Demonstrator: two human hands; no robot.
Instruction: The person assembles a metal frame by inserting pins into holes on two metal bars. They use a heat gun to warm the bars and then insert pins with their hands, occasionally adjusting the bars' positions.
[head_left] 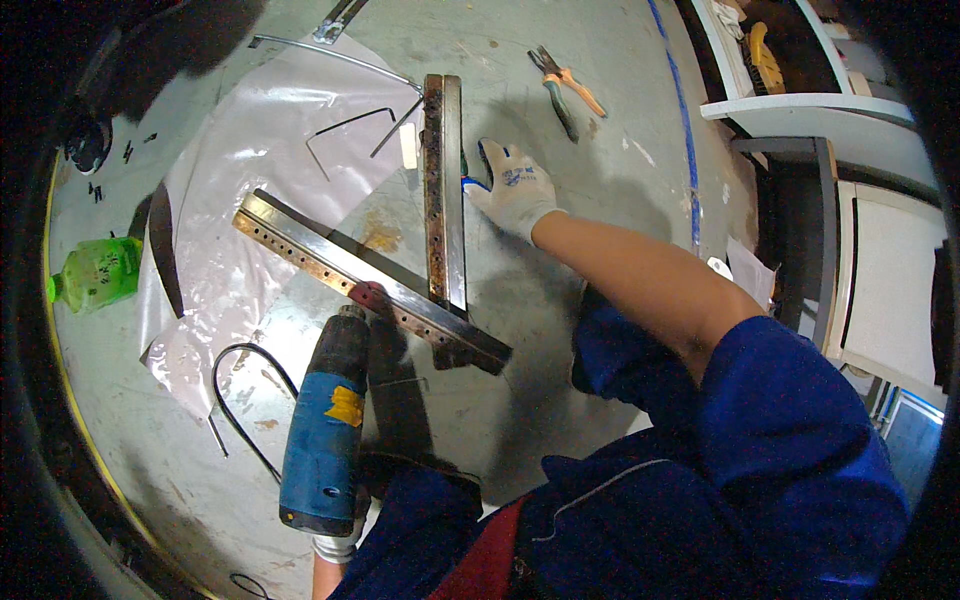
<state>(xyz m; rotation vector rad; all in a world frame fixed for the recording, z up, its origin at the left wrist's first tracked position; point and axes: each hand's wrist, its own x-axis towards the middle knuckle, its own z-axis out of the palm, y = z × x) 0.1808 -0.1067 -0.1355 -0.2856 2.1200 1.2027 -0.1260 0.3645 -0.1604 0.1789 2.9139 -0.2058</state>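
Observation:
My left hand (340,545), gloved in white, is mostly hidden below a blue heat gun (322,440) and grips it from underneath. The gun's dark nozzle points at a slanted metal bar (330,255) with a row of holes, where a dark red patch shows. An upright pair of metal strips (445,190), one rusty and one shiny, stands across the slanted bar's far side. Beside its right edge is my right hand (515,188), in a white glove with blue fingertips. Its fingers are apart, the thumb close to the strip; contact there cannot be made out.
Pliers (565,90) with orange and green handles lie at the far right. Hex keys (350,122) and a long bent rod (335,57) rest by a clear plastic sheet (225,160). A green bottle (100,273) lies left. Shelving (800,105) lines the right side.

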